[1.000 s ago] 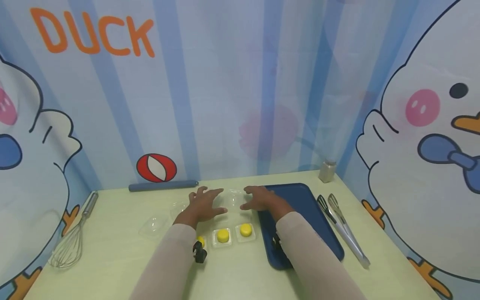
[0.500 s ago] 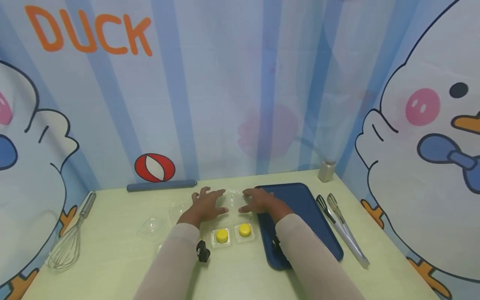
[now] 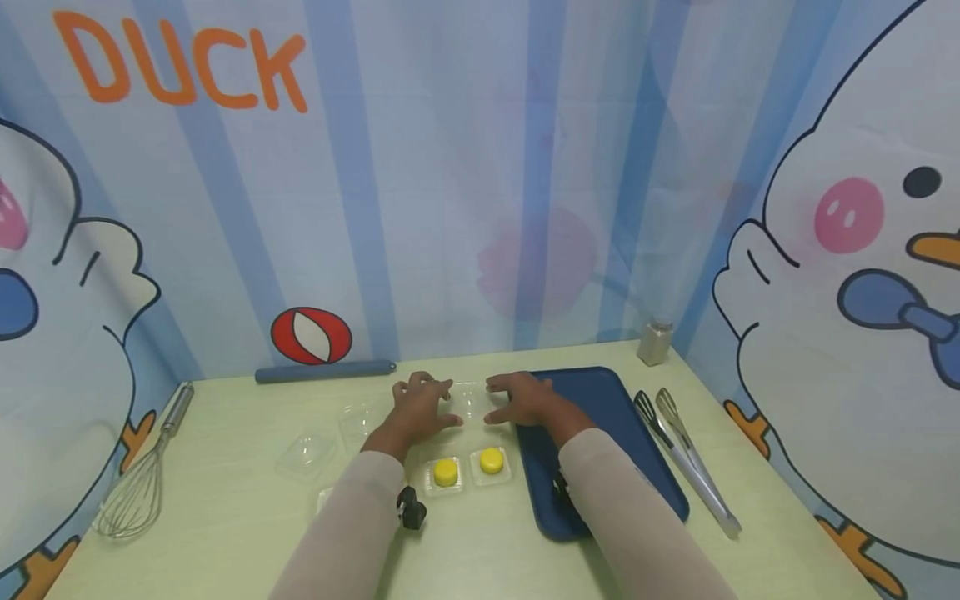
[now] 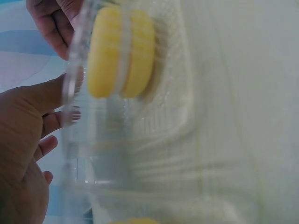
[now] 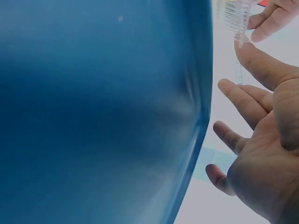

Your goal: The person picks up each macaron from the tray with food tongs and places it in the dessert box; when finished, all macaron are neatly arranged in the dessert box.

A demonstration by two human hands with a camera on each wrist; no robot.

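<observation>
In the head view my left hand [image 3: 422, 414] and right hand [image 3: 528, 406] face each other, with a clear plastic piece [image 3: 469, 403] lying between their fingertips. Whether the fingertips touch it is too small to tell. The right hand's fingers [image 5: 233, 100] are spread in the right wrist view, beside the blue tray [image 3: 592, 417]. Nearer to me, two yellow macarons [image 3: 446, 472] sit in small clear plastic holders [image 3: 491, 477]. A macaron [image 4: 122, 52] with a pale filling shows close up in the left wrist view, where clear plastic partly covers my left fingers.
Clear plastic pieces [image 3: 306, 454] lie left of my left hand. A whisk [image 3: 146, 475] is at the far left, a blue-grey rolling pin [image 3: 324, 372] at the back. Metal tongs [image 3: 688, 462] lie right of the tray, and a metal shaker [image 3: 655, 342] stands behind.
My left hand has shifted slightly right, towards the right hand, and its fingers look less spread. The right hand has hardly moved. The plastic piece stays between them.
</observation>
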